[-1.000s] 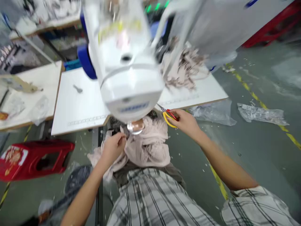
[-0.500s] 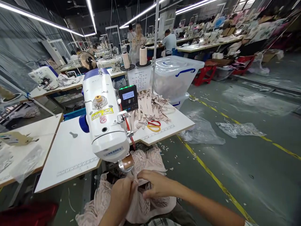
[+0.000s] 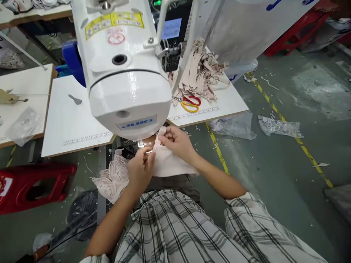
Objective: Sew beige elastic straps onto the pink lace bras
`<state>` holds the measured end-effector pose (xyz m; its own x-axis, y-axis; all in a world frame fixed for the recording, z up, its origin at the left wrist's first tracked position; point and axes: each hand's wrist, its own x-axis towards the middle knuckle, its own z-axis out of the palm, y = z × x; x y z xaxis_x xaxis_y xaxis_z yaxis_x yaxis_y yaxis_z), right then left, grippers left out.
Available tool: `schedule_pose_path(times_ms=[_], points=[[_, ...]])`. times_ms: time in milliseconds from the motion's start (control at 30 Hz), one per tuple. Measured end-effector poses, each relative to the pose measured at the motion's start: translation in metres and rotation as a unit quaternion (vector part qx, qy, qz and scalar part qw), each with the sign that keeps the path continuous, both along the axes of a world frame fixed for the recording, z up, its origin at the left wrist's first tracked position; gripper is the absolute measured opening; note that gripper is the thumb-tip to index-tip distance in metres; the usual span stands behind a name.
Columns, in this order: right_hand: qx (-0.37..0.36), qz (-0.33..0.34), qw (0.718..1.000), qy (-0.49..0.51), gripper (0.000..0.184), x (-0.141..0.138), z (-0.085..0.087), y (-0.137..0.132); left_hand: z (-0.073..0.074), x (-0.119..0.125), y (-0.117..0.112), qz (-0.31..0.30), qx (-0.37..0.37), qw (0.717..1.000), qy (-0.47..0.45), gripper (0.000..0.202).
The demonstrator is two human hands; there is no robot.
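Note:
A white JUKI sewing machine (image 3: 123,69) fills the upper middle of the view. Just below its head, both my hands pinch a pale pink fabric piece (image 3: 171,164). My left hand (image 3: 140,168) grips its near edge with closed fingers. My right hand (image 3: 177,140) pinches the top corner close under the machine head. Pink lace fabric (image 3: 112,179) hangs down to the left of my left hand. Red and yellow scissors (image 3: 189,103) lie on the white table (image 3: 76,120), apart from both hands, beside a heap of pink straps (image 3: 199,71).
A red plastic stool (image 3: 33,186) stands at lower left. A large translucent bin (image 3: 241,29) is at the upper right. Clear plastic bags (image 3: 278,126) and scraps lie on the grey floor along a yellow line. Another table (image 3: 24,95) is at the left.
One second ago my right hand held the scissors; they now lie on the table. The view has tilted down again and both hands have lifted the fabric up under the machine head.

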<state>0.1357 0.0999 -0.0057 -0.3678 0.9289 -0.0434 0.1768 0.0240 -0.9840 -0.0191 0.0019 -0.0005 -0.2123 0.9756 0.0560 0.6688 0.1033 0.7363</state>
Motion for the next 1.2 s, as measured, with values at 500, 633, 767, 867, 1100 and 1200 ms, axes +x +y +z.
schedule_pose_path(times_ms=[500,633,767,867,1100,1200], points=[[0.155,0.09,0.976,-0.122,0.006,-0.026,0.012,0.059,0.001,-0.023,0.017,-0.048,0.073,0.951,0.298,0.036],[0.151,0.099,0.973,-0.146,0.008,-0.026,0.014,0.06,-0.001,-0.024,0.017,-0.043,0.067,0.953,0.293,0.035],[0.146,0.098,0.973,-0.149,0.006,-0.026,0.014,0.06,-0.001,-0.024,0.017,-0.047,0.072,0.952,0.294,0.034],[0.146,0.097,0.974,-0.142,0.006,-0.026,0.013,0.06,-0.001,-0.024,0.018,-0.052,0.079,0.949,0.3,0.033],[0.151,0.085,0.977,-0.128,0.013,-0.027,0.007,0.06,-0.001,-0.027,0.016,-0.053,0.079,0.955,0.282,0.03],[0.144,0.086,0.977,-0.129,0.018,-0.028,0.006,0.06,-0.003,-0.031,0.014,-0.034,0.086,0.956,0.278,0.028]])
